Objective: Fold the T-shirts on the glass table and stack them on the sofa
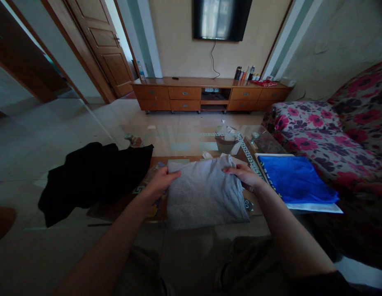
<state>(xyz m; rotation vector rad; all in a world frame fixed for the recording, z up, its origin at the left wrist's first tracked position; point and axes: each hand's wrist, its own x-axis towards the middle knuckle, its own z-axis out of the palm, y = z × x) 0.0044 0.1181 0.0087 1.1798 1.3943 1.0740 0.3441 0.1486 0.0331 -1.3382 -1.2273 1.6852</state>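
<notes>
A grey piece of clothing [203,193], folded into a rough rectangle, hangs between my hands over the near side of the glass table. My left hand [162,181] pinches its upper left corner, thumb on top. At the upper right edge my right hand [243,176] grips the cloth, its thumb across the front and the other fingers partly hidden behind. Left of my hands lies a crumpled black garment [98,174]. To the right, a blue folded garment [297,176] rests on a white one [317,206].
The glass table [157,144] has papers [229,133] beneath or on it; I cannot tell which. A flowered sofa [327,139] stands on the right. Beyond are a wooden TV cabinet [185,93] with bottles [245,73], a wall television [222,18] and a door [101,45].
</notes>
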